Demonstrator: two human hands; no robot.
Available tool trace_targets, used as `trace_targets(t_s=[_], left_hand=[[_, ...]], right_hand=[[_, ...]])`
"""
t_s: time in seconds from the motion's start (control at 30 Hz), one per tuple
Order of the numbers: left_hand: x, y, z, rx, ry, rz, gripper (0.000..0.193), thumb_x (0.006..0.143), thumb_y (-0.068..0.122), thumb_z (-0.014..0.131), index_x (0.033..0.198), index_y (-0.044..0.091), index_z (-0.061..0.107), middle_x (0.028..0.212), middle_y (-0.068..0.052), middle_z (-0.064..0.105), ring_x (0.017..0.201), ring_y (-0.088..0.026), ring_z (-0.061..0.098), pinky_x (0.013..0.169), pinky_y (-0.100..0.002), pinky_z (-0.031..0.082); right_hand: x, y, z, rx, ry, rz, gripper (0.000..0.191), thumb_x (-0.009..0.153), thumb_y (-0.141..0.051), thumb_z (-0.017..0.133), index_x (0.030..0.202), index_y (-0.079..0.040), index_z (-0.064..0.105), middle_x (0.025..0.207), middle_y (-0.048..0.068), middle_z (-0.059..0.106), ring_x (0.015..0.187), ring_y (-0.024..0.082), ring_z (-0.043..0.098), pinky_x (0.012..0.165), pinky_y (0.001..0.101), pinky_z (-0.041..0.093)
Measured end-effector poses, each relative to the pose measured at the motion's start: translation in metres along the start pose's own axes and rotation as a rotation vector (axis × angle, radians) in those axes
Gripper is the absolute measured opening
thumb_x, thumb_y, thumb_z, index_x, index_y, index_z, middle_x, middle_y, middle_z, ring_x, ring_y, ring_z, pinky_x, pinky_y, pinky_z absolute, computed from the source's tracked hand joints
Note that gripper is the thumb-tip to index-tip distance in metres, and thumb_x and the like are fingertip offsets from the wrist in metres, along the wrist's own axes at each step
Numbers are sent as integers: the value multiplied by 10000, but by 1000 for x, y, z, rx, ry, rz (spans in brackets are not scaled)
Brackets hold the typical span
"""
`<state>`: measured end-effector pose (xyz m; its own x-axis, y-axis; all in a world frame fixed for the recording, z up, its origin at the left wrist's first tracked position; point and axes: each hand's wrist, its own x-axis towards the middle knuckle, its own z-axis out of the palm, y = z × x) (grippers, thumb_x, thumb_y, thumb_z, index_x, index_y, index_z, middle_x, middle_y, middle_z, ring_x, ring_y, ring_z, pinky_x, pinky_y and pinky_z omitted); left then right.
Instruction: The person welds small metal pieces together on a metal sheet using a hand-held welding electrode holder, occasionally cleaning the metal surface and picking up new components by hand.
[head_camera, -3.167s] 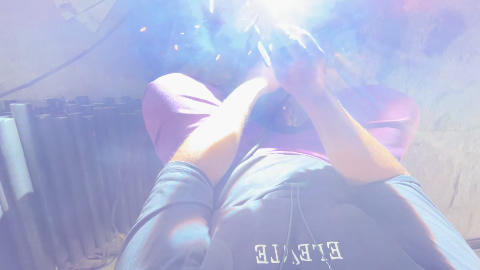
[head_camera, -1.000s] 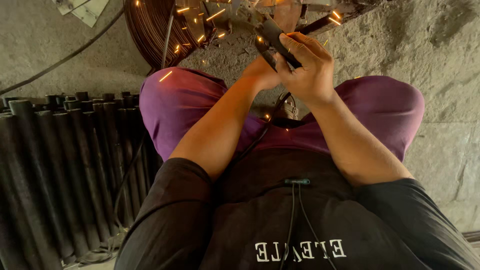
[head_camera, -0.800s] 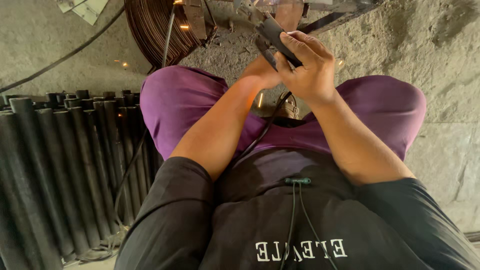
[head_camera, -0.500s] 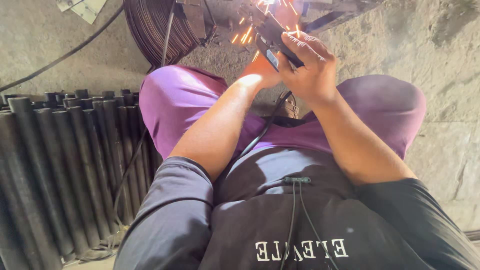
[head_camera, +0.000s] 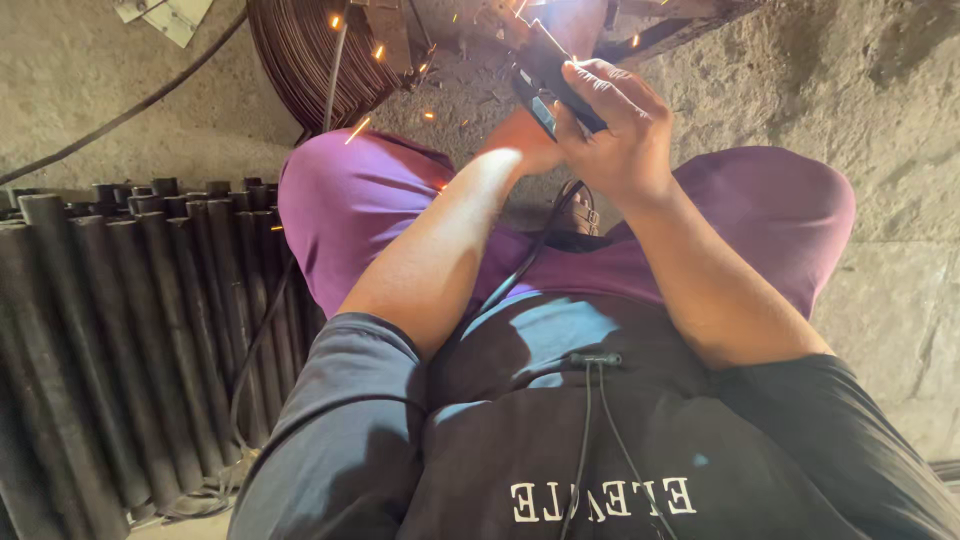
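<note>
**Dark tool clasped in the right hand over sparking metalwork**

A dark handled tool (head_camera: 548, 72) is held in the right hand (head_camera: 620, 130), whose grip is closed around the handle, the fingers (head_camera: 610, 90) being wrapped over its upper side. The tool's front end sticks out beyond the fingers toward the upper left, where it points at the metal pieces (head_camera: 480, 20) lying on the concrete floor (head_camera: 880, 100) near the top edge of the view. Orange sparks (head_camera: 360, 128) are scattered around those pieces and over the left knee.

The left hand (head_camera: 525, 140) is set just beneath and to the left of the right hand, close under the tool. Its fingers are hidden behind the right hand and the tool, so whether its grip is open or closed cannot be told.

A black cable (head_camera: 520, 270) is seen running down from below the hands, between the two forearms, toward the lap. Purple trousers (head_camera: 350, 200) are worn, with the knees spread to either side of the hands, and a dark shirt (head_camera: 600, 440) fills the bottom of the view.

A coil of dark wire (head_camera: 300, 50) lies on the floor at the upper left. A row of dark metal pipes (head_camera: 120, 330) is laid side by side along the left side of the floor, and a thin black cord (head_camera: 255, 350) trails across them.
</note>
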<state>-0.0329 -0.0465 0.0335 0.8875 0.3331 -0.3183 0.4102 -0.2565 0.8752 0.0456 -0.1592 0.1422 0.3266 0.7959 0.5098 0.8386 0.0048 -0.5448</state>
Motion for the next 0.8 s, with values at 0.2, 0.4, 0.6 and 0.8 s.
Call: trace_targets(t_s=[0.2, 0.4, 0.6, 0.8], left_hand=[[6, -5, 4, 51, -57, -31, 440, 914, 389, 629, 1272, 135, 663, 1287, -129, 701, 1217, -287, 657, 975, -408, 525], [15, -18, 13, 36, -14, 60, 431, 884, 349, 626, 1240, 107, 651, 1243, -141, 709, 1173, -289, 670, 942, -408, 536], [11, -8, 8, 75, -72, -20, 386, 975, 367, 520, 1268, 170, 675, 1255, -110, 728, 1194, -284, 676, 957, -409, 540], [3, 4, -2, 143, -61, -5, 450, 939, 413, 550, 1311, 176, 636, 1291, -125, 687, 1208, -296, 646, 943, -419, 531]], right_hand=[[-2, -1, -2, -3, 6, -11, 403, 888, -6, 831, 1274, -18, 715, 1222, 179, 724, 1112, 336, 738, 964, 402, 616], [-2, -1, -1, -28, 1, -22, 397, 891, -15, 839, 1269, -24, 718, 1220, 181, 721, 1105, 332, 736, 961, 394, 617], [-3, -1, -1, -51, -2, -39, 397, 907, -9, 835, 1283, -35, 711, 1232, 163, 726, 1118, 324, 738, 970, 391, 623], [-3, 1, -1, -55, 8, -47, 412, 889, -16, 850, 1277, -40, 713, 1219, 163, 725, 1108, 331, 733, 967, 400, 614]])
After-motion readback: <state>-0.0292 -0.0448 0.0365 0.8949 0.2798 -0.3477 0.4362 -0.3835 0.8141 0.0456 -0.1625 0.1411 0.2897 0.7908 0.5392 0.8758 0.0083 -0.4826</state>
